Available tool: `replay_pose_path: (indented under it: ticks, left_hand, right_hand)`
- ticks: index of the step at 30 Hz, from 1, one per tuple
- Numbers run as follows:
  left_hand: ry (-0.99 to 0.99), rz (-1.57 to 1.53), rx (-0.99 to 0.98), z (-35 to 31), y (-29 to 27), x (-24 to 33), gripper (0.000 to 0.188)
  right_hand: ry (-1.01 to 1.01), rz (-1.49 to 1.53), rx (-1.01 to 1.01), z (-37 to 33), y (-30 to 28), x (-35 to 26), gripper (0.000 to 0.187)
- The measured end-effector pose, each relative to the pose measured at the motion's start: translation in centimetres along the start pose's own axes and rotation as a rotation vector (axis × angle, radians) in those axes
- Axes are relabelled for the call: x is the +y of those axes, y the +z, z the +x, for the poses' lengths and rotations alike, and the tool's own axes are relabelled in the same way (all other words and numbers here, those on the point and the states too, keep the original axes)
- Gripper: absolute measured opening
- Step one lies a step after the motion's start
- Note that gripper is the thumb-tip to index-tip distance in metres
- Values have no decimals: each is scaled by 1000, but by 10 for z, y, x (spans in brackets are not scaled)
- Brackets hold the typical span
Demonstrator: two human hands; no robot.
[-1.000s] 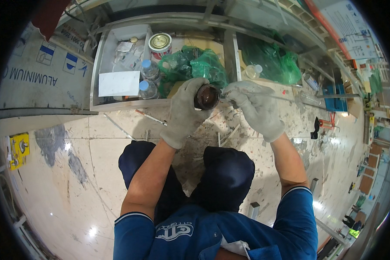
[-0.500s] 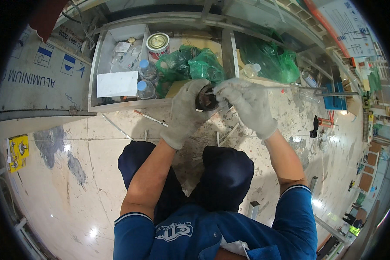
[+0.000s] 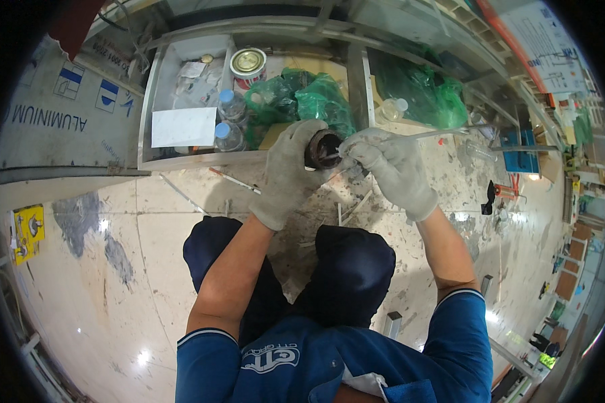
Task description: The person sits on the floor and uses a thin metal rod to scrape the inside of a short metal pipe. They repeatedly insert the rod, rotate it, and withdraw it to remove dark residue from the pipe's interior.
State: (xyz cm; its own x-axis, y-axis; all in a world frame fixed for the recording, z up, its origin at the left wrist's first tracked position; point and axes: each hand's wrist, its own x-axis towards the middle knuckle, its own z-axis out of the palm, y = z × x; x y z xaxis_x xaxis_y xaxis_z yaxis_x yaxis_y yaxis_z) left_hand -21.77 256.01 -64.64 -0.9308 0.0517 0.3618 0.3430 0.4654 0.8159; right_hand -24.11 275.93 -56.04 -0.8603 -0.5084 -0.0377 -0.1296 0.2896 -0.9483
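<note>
Clasping a round, dark-brown container (image 3: 325, 149) inside the curled, grey-gloved left hand (image 3: 287, 168), pinching a thin grey rod (image 3: 444, 133) in the grey-gloved right hand (image 3: 398, 171)

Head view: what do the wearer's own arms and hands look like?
The left hand and right hand wear pale grey gloves ending in snug wrist cuffs. The forearms are bare below short blue sleeves edged with a thin white stripe.
</note>
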Motion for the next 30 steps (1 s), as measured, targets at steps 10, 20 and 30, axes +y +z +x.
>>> replay_pose_path:
  ticks: [10, 20, 30]
  left_hand:
    - [-16, 5, -23, 0, -1, -1, 64]
    - [-11, 4, -11, 1, 0, -2, 64]
    - [-101, -66, -15, 1, -6, 1, 64]
  right_hand:
    - [-378, -476, 123, 2, 4, 3, 17]
    - [-5, -26, 46, 4, -1, 3, 25]
    - [-179, -68, 22, -6, 2, 9, 16]
